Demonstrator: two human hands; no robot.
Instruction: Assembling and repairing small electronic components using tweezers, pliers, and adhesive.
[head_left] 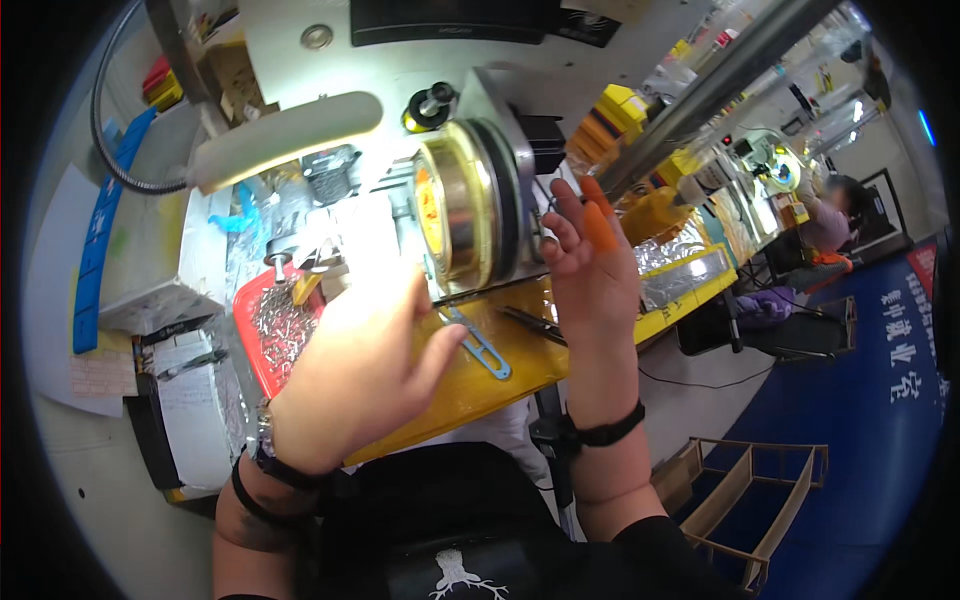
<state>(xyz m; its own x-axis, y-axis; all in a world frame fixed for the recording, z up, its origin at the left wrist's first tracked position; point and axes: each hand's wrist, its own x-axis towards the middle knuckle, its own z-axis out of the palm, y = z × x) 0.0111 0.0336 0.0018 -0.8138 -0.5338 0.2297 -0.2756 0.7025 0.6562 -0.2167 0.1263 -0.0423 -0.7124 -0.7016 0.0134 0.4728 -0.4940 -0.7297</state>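
Drum: the round, gold-rimmed drum (455, 215) is standing on the counter (525, 375) between the two hands, a black disc (503, 200) sitting against its right side.
Left hand: the left hand (365, 335) is reaching toward the drum's near left, its thumb spreading away from the fingers (the fingertips are dissolving in glare, so I cannot tell whether it is holding anything).
Right hand: the right hand (590, 240) is rising just right of the drum, half open, its fingers curling loosely and orange covers (600, 228) showing; whether it is gripping anything thin, I cannot tell.
Blue tool: the slim blue tool (503, 372) is lying in front of the drum.
Red tray: the red tray (247, 325) is holding small metal pieces (283, 328) beside the left hand.
Lamp: a long lamp (290, 140) is glowing above.
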